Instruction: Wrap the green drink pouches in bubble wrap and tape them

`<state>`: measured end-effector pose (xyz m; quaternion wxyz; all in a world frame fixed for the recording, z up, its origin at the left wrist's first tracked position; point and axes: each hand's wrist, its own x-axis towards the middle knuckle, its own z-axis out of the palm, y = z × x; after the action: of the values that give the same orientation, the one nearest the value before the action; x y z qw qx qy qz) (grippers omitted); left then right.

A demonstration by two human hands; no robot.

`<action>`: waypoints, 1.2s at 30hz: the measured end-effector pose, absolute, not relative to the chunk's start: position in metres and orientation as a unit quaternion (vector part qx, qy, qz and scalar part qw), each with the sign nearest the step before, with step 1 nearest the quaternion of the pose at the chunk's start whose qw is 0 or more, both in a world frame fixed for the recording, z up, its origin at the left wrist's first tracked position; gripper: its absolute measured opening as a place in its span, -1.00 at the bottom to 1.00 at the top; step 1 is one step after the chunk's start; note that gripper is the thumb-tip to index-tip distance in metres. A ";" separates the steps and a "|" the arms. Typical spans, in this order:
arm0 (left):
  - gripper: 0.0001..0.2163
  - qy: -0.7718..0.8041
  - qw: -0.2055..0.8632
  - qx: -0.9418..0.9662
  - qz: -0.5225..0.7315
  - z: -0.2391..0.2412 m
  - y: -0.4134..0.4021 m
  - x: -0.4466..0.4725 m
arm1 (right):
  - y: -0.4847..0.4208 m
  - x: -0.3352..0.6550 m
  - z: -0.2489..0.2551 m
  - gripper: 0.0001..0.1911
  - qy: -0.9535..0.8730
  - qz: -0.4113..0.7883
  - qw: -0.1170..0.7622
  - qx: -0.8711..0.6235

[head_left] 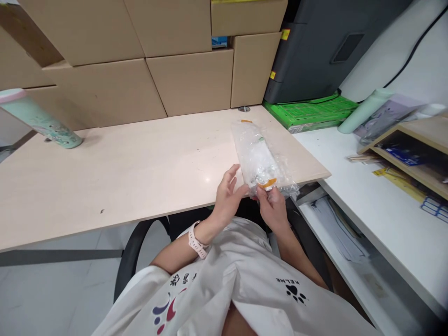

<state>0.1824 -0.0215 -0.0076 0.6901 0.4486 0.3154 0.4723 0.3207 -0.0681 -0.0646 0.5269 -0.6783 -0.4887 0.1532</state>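
Note:
A clear plastic bag [257, 156] with white contents and small orange pieces lies on the pale wooden desk [133, 172], its near end at the desk's front edge. My left hand [227, 196] pinches the bag's near left corner, with the other fingers spread; a light pink watch sits on that wrist. My right hand [273, 203] is closed on the bag's near end beside an orange piece [268, 183]. I am seated, with a white printed shirt in the foreground.
Cardboard boxes [147, 60] line the back of the desk. A mint green tumbler [38, 119] stands far left. A green crate [310, 112] and a dark machine [322, 51] are at the right. The white side counter [378, 205] holds a wooden tray with papers.

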 end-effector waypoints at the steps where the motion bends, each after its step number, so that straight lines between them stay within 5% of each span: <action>1: -0.52 0.336 0.719 0.395 0.463 -0.008 -0.018 0.186 | -0.067 0.322 -0.066 -0.60 -0.460 0.196 0.556 -0.664; 9: -0.74 0.284 0.853 0.237 0.367 0.000 0.009 0.186 | -0.061 0.305 -0.049 -0.61 -0.274 0.419 0.718 -0.484; 14: -0.79 0.287 0.873 0.213 0.332 -0.007 0.011 0.177 | -0.066 0.277 -0.040 -0.59 -0.270 0.550 0.676 -0.409; 19: -0.72 0.287 0.839 0.227 0.403 -0.008 0.009 0.153 | -0.070 0.278 -0.043 -0.60 -0.356 0.501 0.598 -0.514; 25: -0.56 0.282 0.779 0.308 0.468 -0.005 -0.005 0.127 | -0.076 0.288 -0.033 -0.10 -0.420 0.522 0.599 -0.438; 31: -0.37 0.280 0.750 0.397 0.450 -0.004 -0.027 0.128 | -0.074 0.278 -0.048 -0.57 -0.381 0.529 0.582 -0.487; 36: -0.24 0.267 0.531 0.564 0.573 0.007 -0.008 0.091 | -0.074 0.289 -0.052 -0.63 -0.341 0.485 0.631 -0.500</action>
<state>0.0908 -0.0079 0.0072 0.5310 0.5639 0.2670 0.5733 0.2890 -0.0743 -0.0515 0.6307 -0.5003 -0.3412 0.4852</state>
